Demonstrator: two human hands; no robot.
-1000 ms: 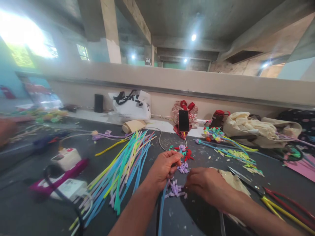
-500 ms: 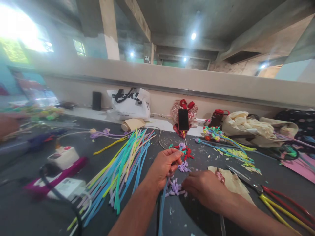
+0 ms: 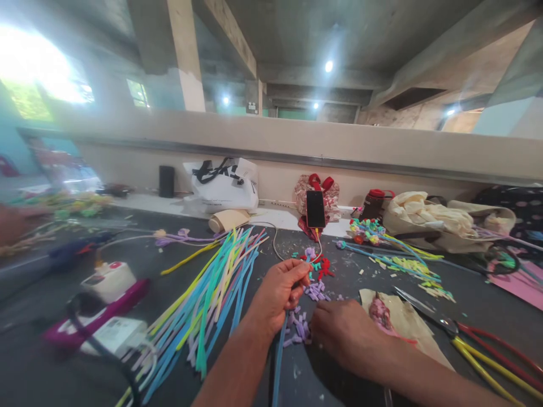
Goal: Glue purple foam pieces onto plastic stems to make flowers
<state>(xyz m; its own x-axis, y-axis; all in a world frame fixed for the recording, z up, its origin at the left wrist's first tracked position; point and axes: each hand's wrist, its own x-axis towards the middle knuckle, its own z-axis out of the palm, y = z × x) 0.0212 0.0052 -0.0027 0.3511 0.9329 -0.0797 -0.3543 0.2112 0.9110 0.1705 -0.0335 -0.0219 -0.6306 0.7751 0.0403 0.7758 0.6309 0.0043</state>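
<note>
My left hand is closed in a pinch on a blue pipe cleaner stem, which runs down toward the near table edge. A small lilac bloom shows at the stem's top, just beyond my fingertips. My right hand is low over the table, fingers curled down beside a heap of short lilac pieces. Its fingertips are hidden, so what they hold does not show. More lilac pieces lie between the hands, with red pieces behind them.
Long coloured pipe cleaners lie at left, by a power strip. To the right are a brown paper piece and large scissors. A phone leans on a patterned bag at the back. Finished-looking flowers lie right.
My right hand has shifted slightly left and down by the lilac heap, uncovering more of the reddish item on the paper. My left hand keeps its pinch on the stem, moving slightly left.
</note>
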